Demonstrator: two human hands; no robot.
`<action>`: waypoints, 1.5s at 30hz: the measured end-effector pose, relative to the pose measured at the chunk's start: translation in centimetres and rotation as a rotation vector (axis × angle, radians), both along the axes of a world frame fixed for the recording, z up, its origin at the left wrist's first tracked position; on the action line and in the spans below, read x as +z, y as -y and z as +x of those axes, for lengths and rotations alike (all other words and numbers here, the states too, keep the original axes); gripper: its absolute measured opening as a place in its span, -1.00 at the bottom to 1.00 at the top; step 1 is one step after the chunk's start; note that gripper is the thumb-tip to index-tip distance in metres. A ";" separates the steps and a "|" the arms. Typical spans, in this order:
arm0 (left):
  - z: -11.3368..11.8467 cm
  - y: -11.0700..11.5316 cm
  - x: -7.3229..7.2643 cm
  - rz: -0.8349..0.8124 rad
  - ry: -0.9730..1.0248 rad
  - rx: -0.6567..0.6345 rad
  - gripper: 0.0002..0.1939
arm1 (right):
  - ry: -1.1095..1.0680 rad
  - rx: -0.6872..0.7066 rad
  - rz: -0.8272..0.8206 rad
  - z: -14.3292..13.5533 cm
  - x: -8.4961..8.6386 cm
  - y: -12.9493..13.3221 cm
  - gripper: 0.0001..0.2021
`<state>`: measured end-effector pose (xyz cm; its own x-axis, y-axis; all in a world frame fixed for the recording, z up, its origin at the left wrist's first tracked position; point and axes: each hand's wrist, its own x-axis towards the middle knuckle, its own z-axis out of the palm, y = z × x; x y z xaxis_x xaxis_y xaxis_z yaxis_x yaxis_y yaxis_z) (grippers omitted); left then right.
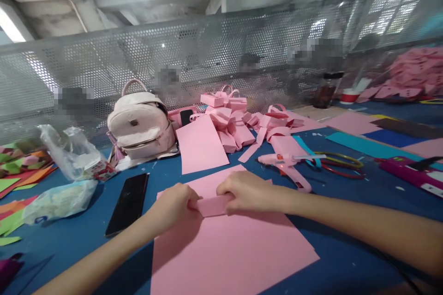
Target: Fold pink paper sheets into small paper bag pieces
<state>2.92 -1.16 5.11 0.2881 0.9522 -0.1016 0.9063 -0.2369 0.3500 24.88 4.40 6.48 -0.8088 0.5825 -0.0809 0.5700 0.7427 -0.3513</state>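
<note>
Both hands meet over large pink sheets [235, 253] lying on the blue table [79, 253]. My left hand [178, 205] pinches the left end of a small folded pink paper piece [212, 206]. The right end of that piece is between the curled fingers of my right hand [242, 192]. Its folded edge faces me, and its ends are hidden by the fingers. Just beyond my right forearm lies a pink glue gun [289, 166]. A black phone [128, 203] rests left of my left hand.
Behind the sheets are a pale backpack [140, 126], another pink sheet [201, 145] and a pile of folded pink pieces [230, 117]. Scissors [341, 163] and a magenta tool [411, 173] lie right. Plastic bags [60, 200] lie left. A perforated metal screen [207, 55] stands behind.
</note>
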 end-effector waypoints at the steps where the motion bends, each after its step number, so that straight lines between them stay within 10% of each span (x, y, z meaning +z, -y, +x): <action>1: -0.2 0.3 0.3 0.007 -0.012 0.009 -0.86 | -0.002 -0.017 0.011 0.2 0.3 0.1 -0.78; 9: -4.7 2.3 1.7 -0.035 0.057 0.093 -0.71 | -0.047 -0.172 -0.031 3.5 1.3 0.5 -0.53; 17: -8.4 2.5 1.8 -0.075 0.767 0.384 -0.63 | -0.174 -0.184 -0.213 6.4 -0.9 0.6 -0.53; 23: -9.1 1.9 1.2 0.027 1.036 0.527 -0.56 | -0.294 -0.341 -0.714 7.8 -3.4 1.7 -0.55; 33: -7.4 0.5 0.7 0.054 1.302 0.603 -0.53 | -0.274 -0.288 -0.718 7.6 -1.5 3.0 -0.81; 45: -0.3 -1.7 1.9 0.060 1.472 0.300 -0.61 | -0.781 -0.166 -1.067 -2.3 -0.8 3.0 -0.66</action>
<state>2.58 0.57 7.03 -0.1056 0.9849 0.1375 -0.2212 -0.1581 0.9623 22.62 1.44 5.70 -0.7776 0.6197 -0.1069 0.0109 -0.1566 -0.9876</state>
